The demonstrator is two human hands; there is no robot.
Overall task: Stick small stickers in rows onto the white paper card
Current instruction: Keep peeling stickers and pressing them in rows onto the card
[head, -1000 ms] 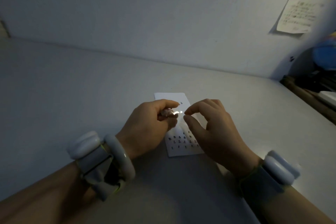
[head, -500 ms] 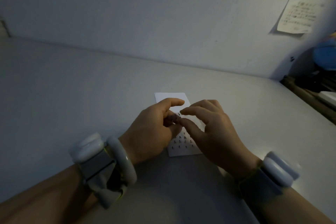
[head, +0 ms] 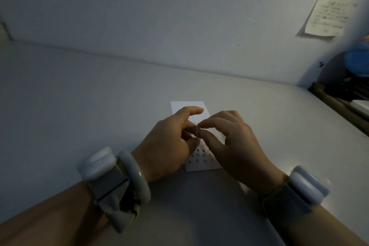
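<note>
Head view shows the flat white paper card point(head: 190, 109) lying on the pale grey tabletop point(head: 79, 106), about midway between the left and right edges and nearer the front edge than the back wall. Its near end carries a few short rows of tiny dark stickers point(head: 200, 156). Its far end is bare.

Both hands are together, just above the middle of the card. The left hand point(head: 167, 146) pinches a small dark, shiny strip point(head: 192, 129) between thumb and fingers, with its first finger sticking out straight. This strip looks like the sheet the stickers come from, but it is too dim to be sure. The right hand point(head: 235, 142) has its thumb and first finger closed at the end of that strip.

My guess is that the step in hand is peeling one more sticker off. Next, the right hand would need to pull it free, carry it down to the card, and set it in line just past the last row. Then a light press would make it stay. The sticker is tiny, so a soft, careful pinch matters.

A white sheet with writing point(head: 327, 19) hangs on the wall at the far right.
</note>
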